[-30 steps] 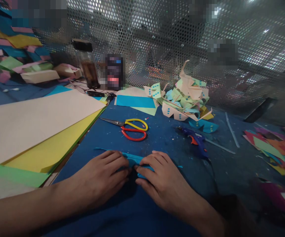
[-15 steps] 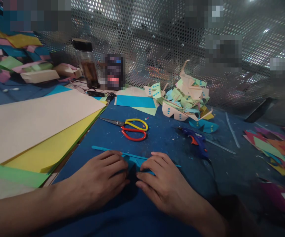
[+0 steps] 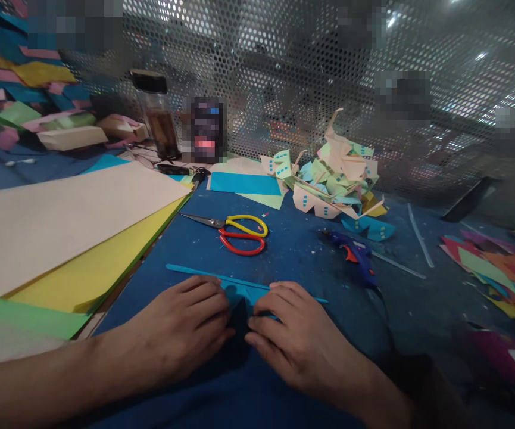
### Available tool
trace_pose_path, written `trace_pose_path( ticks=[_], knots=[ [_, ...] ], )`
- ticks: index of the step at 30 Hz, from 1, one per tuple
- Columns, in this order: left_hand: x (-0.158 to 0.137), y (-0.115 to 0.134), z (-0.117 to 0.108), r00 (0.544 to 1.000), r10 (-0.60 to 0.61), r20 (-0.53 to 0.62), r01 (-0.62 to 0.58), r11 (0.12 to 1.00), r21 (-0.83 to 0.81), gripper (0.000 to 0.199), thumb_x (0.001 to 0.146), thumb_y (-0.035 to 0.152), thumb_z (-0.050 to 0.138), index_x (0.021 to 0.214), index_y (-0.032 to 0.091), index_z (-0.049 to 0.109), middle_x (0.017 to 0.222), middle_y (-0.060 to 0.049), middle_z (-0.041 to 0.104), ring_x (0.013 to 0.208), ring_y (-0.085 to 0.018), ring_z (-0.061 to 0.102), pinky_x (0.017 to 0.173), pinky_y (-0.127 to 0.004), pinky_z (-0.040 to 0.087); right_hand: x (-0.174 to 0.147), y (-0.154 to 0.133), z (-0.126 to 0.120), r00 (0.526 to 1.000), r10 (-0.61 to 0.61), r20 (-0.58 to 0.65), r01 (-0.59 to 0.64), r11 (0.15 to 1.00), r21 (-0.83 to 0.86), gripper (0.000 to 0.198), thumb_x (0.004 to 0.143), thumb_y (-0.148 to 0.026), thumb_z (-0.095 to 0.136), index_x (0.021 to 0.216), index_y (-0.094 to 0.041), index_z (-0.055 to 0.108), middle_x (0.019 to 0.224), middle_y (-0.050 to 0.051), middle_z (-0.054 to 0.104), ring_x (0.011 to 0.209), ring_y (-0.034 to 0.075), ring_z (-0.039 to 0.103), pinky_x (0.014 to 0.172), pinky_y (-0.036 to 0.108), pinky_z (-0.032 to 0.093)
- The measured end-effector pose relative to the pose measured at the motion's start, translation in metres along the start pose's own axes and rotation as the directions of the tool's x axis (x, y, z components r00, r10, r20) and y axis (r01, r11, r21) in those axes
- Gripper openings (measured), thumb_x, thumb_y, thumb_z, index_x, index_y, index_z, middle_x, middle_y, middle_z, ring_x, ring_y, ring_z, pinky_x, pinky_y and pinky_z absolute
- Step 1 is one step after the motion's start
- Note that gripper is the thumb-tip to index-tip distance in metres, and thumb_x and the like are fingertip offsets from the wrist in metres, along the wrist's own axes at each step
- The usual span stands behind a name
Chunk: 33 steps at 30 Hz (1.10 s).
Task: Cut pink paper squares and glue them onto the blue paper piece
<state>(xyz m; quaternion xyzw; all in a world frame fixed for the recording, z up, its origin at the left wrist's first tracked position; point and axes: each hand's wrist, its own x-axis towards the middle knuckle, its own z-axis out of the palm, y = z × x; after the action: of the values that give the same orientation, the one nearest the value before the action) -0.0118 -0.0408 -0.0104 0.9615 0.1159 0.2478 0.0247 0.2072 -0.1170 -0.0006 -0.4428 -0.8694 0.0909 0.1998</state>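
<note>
A piece of folded blue paper (image 3: 240,293) lies on the blue table in front of me, mostly covered by my fingers. My left hand (image 3: 190,325) is closed, its curled fingers on the paper's left part. From the other side my right hand (image 3: 295,336) has its bent fingers closed on the right part. Just beyond runs a narrow blue paper strip (image 3: 190,271), partly behind the fingers. Scissors (image 3: 239,231) with one yellow and one red handle lie farther off. The fingertips and whatever is beneath them are hidden.
A blue glue gun (image 3: 355,253) with a cord lies to the right, near clear glue sticks (image 3: 420,235). Folded paper shapes (image 3: 337,179) are heaped behind it. Large paper sheets (image 3: 74,208) cover the left. A bottle (image 3: 156,116) and phone (image 3: 207,131) stand before the perforated metal panel.
My right hand has shifted slightly, its upper fingers dropping a little and drawing back to the right. My left hand has barely moved. The blue paper stays in place.
</note>
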Motion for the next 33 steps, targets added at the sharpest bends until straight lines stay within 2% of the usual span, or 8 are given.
trace_pose_path(
  ticks=[8,13,17,27,33],
  knots=[
    [-0.0008,-0.0031,0.0021,1.000,0.017,0.014,-0.017,1.000,-0.016,0.017,0.093,0.017,0.051,0.085,0.017,0.066,0.091,-0.006,0.071,0.088,-0.019,0.064,0.084,-0.036,0.051,0.0008,0.0017,0.0021,0.999,0.037,-0.006,-0.037,0.999,-0.040,0.023,0.099,-0.031,0.050,0.110,-0.018,0.064,0.103,0.005,0.064,0.103,0.020,0.054,0.097,0.041,0.039],
    [-0.0011,-0.0037,0.0012,0.997,0.008,0.075,-0.006,1.000,-0.026,0.016,0.094,0.017,0.050,0.094,0.017,0.066,0.106,-0.006,0.072,0.099,-0.021,0.064,0.090,-0.039,0.051,0.0010,0.0035,0.0043,0.997,0.075,0.013,-0.074,0.995,-0.068,0.024,0.098,-0.031,0.050,0.116,-0.018,0.062,0.109,0.005,0.063,0.103,0.022,0.052,0.095,0.042,0.040],
    [-0.0006,-0.0032,0.0000,0.994,-0.006,0.107,0.007,1.000,-0.012,0.017,0.096,0.019,0.048,0.093,0.018,0.066,0.114,-0.007,0.070,0.107,-0.023,0.063,0.095,-0.041,0.049,0.0025,0.0047,0.0047,0.994,0.100,0.045,-0.097,0.992,-0.077,0.026,0.099,-0.030,0.049,0.119,-0.018,0.060,0.111,0.006,0.061,0.103,0.022,0.051,0.095,0.042,0.040],
    [-0.0001,-0.0040,0.0013,0.986,-0.022,0.162,0.024,1.000,-0.010,0.012,0.094,0.021,0.051,0.091,0.018,0.062,0.114,-0.009,0.069,0.111,-0.024,0.061,0.098,-0.044,0.049,0.0024,0.0029,0.0033,0.990,0.124,0.069,-0.117,0.988,-0.098,0.032,0.099,-0.034,0.049,0.125,-0.018,0.056,0.115,0.006,0.058,0.104,0.024,0.049,0.092,0.042,0.041],
    [0.0006,-0.0050,0.0003,0.988,-0.035,0.149,0.040,0.999,-0.033,0.011,0.093,0.019,0.052,0.086,0.018,0.060,0.111,-0.009,0.068,0.109,-0.025,0.061,0.094,-0.044,0.051,0.0040,0.0032,0.0041,0.990,0.121,0.072,-0.111,0.986,-0.127,0.036,0.098,-0.038,0.050,0.128,-0.019,0.055,0.116,0.007,0.058,0.103,0.024,0.049,0.089,0.043,0.044]
  ],
)
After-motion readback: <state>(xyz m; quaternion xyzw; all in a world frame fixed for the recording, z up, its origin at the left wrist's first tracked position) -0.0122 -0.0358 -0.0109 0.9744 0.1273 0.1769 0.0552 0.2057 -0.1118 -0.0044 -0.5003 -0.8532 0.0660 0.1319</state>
